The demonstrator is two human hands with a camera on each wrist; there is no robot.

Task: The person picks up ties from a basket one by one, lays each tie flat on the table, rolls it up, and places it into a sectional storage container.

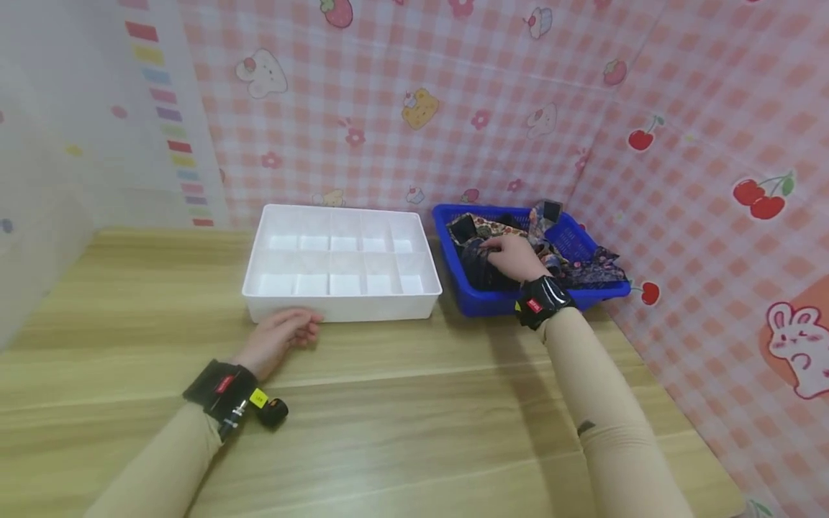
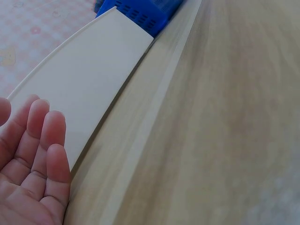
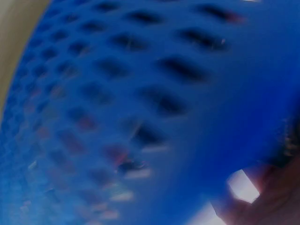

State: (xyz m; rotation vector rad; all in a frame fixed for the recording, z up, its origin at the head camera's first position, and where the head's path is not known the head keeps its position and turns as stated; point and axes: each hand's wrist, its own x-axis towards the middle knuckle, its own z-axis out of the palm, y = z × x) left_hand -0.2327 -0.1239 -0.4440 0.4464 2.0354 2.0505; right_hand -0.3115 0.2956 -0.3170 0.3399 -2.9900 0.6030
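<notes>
A white divided box [image 1: 342, 308] with two rows of compartments stands on the table. My left hand [image 1: 280, 339] rests at the box's front left, fingers loosely bent and nothing held. In the left wrist view, the fingers [image 2: 49, 131] of that hand lie beside the box's white front wall [image 2: 89, 75]. To the right, my right hand [image 1: 516, 259] reaches into a blue basket [image 1: 482, 303], its fingertips at a dark cloth piece [image 1: 476, 265]. Whether they pinch it is hidden. The right wrist view mostly shows the basket's perforated blue wall [image 3: 197, 122], blurred, with part of the hand [image 3: 272, 201] at lower right.
Several patterned cloth pieces fill the basket, including a floral one [image 1: 495, 227] and a dark one [image 1: 592, 272] over its right rim. A wood-grain table [image 1: 388, 432] lies beneath. Behind and to the right hangs a pink checked cloth [image 1: 382, 144].
</notes>
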